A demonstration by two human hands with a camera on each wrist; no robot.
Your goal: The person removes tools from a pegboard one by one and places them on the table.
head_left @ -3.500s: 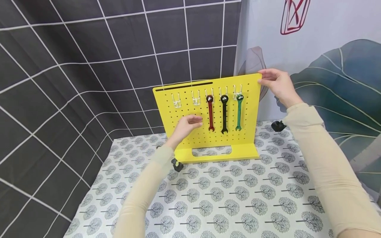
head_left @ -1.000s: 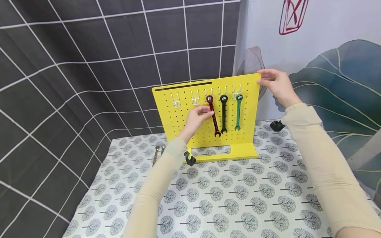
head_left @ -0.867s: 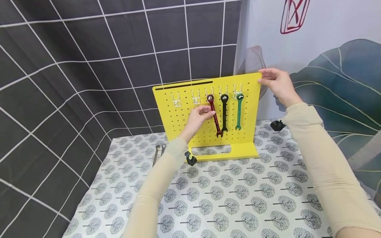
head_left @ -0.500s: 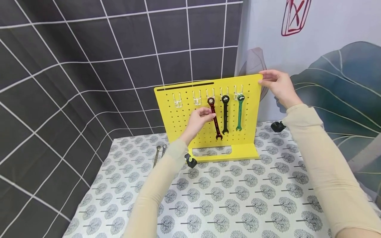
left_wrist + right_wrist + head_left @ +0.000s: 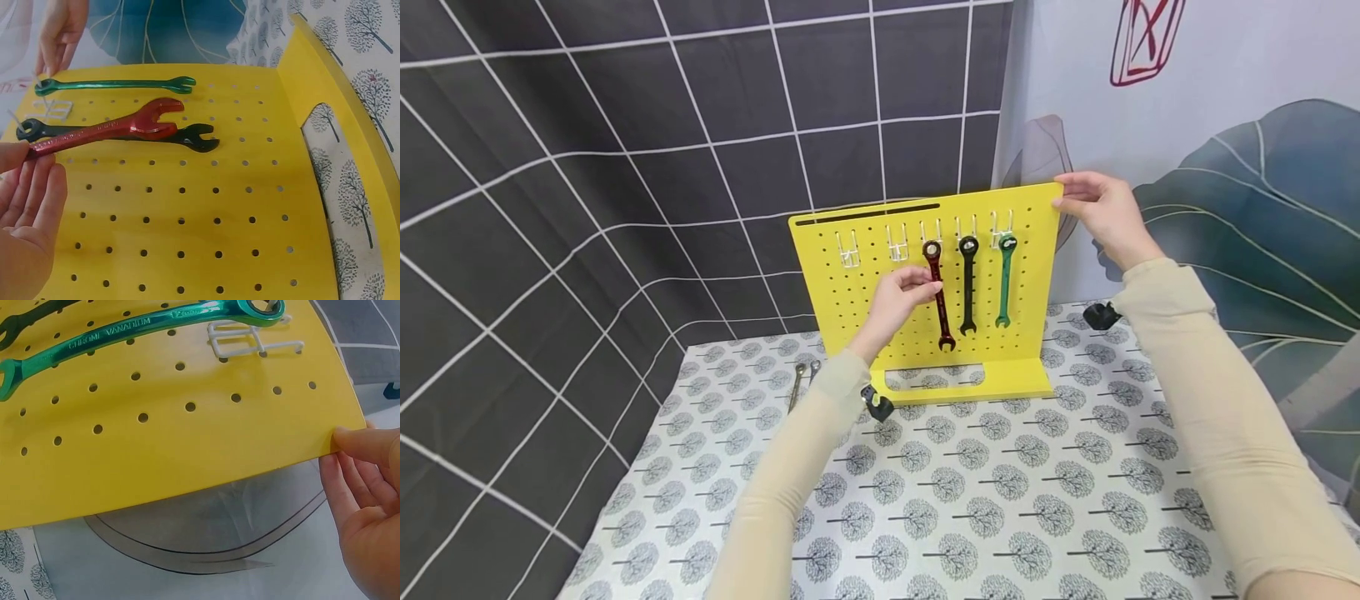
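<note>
A yellow pegboard (image 5: 865,321) stands upright on the table. My left hand (image 5: 897,307) pinches a red combination wrench (image 5: 942,310) by its shank, its ring end up by the third hook from the left. In the left wrist view the red wrench (image 5: 106,129) stands off the board, its open jaw in front of the black wrench. My right hand (image 5: 1105,215) pinches the board's top right corner between thumb and fingers. A black wrench (image 5: 967,287) and a green wrench (image 5: 1004,283) hang from the hooks to the right.
Two bare white wire hooks, a left one (image 5: 847,250) and a right one (image 5: 897,243), are on the board's left part. Silver wrenches (image 5: 797,385) lie on the tree-patterned tablecloth (image 5: 970,500), partly behind the left sleeve. A dark gridded curtain (image 5: 700,167) hangs behind.
My left hand has moved right and up from beside the red wrench and taken hold of it. The wrench now slants, its lower end shifted right. My right hand stays on the corner.
</note>
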